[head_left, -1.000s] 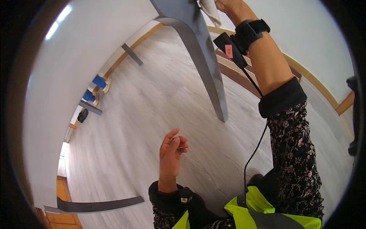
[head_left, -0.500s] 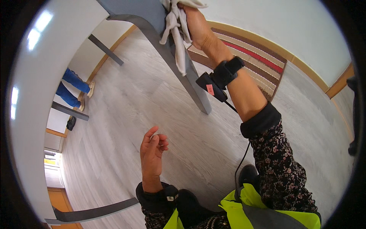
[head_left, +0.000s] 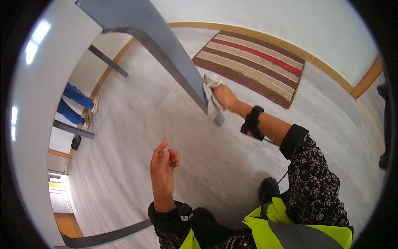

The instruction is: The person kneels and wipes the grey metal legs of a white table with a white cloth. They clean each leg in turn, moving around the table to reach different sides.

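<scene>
Near the foot of a grey table leg, my right hand is closed round a whitish cloth. The cloth lies against the leg's lower part and hides some of it; its loose end hangs by the leg's tip. A black strap with a small device sits on my right wrist, with a thin cable running from it. My left hand hovers over the floor, holding nothing, its fingers loosely bent and the thumb apart.
A striped brown, beige and red mat lies beyond the leg by the wall. The white tabletop fills the left side. More grey legs stand on the wood-look floor. Another person's blue-trousered legs show at the far left.
My right hand has moved down the table leg with the cloth, from its upper part to near its foot. The view has shifted slightly, and my left hand has stayed nearly still.
</scene>
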Demonstrator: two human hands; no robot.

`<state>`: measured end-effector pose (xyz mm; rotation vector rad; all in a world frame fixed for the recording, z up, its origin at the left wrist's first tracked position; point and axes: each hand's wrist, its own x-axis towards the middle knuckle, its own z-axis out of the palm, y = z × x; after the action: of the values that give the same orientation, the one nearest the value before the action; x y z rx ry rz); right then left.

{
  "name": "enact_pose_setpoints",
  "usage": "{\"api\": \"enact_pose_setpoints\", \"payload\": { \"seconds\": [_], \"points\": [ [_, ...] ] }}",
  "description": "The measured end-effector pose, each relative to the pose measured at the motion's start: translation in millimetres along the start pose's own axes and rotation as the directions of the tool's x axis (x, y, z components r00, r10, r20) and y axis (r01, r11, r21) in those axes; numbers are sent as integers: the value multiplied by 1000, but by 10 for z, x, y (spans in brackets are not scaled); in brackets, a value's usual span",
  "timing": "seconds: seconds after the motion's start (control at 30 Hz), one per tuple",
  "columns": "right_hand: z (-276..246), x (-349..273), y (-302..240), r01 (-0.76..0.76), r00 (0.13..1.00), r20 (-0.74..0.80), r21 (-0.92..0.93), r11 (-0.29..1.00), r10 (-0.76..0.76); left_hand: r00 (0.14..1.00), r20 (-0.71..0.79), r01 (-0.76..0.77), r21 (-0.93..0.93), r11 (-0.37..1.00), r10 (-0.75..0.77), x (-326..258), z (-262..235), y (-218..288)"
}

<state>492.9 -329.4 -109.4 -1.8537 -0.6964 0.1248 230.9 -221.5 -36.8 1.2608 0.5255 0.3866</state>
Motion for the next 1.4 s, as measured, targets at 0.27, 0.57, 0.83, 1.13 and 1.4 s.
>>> {"api": "enact_pose_setpoints", "payload": {
  "seconds": [0.27,0.57,0.83,1.13,1.4],
  "points": [
    [-135,145,-1231,249,948,-305,518,818,-96,999,-35,-9,14,1000,9,-2,4,-6],
    [382,270,-1532,425,479,-519,-569,704,-708,998,-65,-14,62,998,18,51,-47,-57],
    [1064,-219,-274,219,786,-507,-309,926,-355,996,-87,-3,91,996,11,120,-73,-99],
    [1367,-694,353,-130,860,-510,-223,966,-2,997,-76,3,37,999,0,48,2,-23],
    [1289,-422,745,-223,793,-563,89,971,234,999,-45,-19,-14,1000,19,11,-74,55]
  ]
}}
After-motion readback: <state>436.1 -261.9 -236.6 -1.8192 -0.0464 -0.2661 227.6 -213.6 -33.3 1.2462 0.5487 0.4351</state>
